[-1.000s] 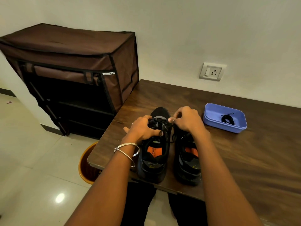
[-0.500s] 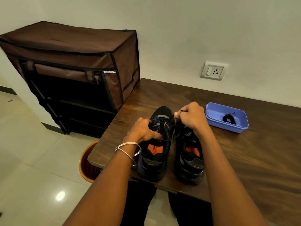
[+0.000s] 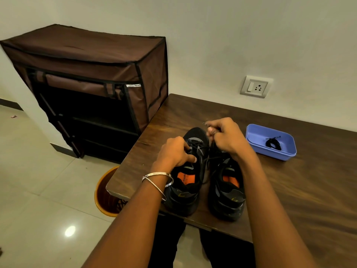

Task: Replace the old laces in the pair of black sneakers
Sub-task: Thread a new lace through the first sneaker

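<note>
We pinch a black lace with the right hand (image 3: 225, 137) and grip the left sneaker with the left hand (image 3: 174, 152).

Our right fingers curl tight around the lace (image 3: 201, 147), pulled up from the left sneaker (image 3: 188, 171), while our left fingers curl over its tongue. The right sneaker (image 3: 226, 190) stands just beside it at 3 o'clock, both near the table (image 3: 309, 190) edge. At 2 o'clock a blue tray (image 3: 253, 135) holds a coiled black lace (image 3: 272, 144). An orange bin (image 3: 104, 198) sits on the floor at 8 o'clock, a brown fabric cabinet (image 3: 92, 74) at 10 o'clock.
</note>
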{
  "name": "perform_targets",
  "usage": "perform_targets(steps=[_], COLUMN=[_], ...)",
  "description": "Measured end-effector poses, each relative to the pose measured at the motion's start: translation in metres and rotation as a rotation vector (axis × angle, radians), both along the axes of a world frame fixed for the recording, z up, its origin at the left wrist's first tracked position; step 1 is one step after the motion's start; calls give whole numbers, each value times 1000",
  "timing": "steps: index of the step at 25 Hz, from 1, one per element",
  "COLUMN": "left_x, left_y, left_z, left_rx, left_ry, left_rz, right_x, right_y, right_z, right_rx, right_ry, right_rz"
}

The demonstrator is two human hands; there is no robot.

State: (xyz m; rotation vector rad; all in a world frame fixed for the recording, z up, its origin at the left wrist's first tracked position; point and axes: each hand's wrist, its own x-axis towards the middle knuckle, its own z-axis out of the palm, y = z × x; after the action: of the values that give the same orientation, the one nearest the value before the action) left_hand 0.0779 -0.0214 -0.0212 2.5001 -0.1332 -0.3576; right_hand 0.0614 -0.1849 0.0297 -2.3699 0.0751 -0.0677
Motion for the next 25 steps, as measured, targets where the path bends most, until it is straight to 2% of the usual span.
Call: perform_targets(steps=[3, 7, 11, 13, 15, 20, 25], left_x=[0, 3, 7, 9, 10, 12, 12], left_y=[1, 4, 7, 9, 10, 11, 10], left_z=[-2, -5, -9, -10, -12, -14, -18], left_rx=[1, -80, -111, -121, -138, -196, -232], left_ry=[-18, -17, -43, -56, -62, -53, -26], left_rz=[6, 43, 55, 42, 48, 114, 169], right_x=[4, 15, 24, 26, 25, 19, 17], right_y=[13, 19, 30, 38, 45, 45, 45], right_z=[-21, -39, -47, -59, -71, -75, -70], right_rx=[-16, -197, -293, -291, -196, 316, 341], right_ry=[65, 105, 89, 86, 85, 169, 251], right_rz=[-26, -17, 18, -45, -153, -481, -437])
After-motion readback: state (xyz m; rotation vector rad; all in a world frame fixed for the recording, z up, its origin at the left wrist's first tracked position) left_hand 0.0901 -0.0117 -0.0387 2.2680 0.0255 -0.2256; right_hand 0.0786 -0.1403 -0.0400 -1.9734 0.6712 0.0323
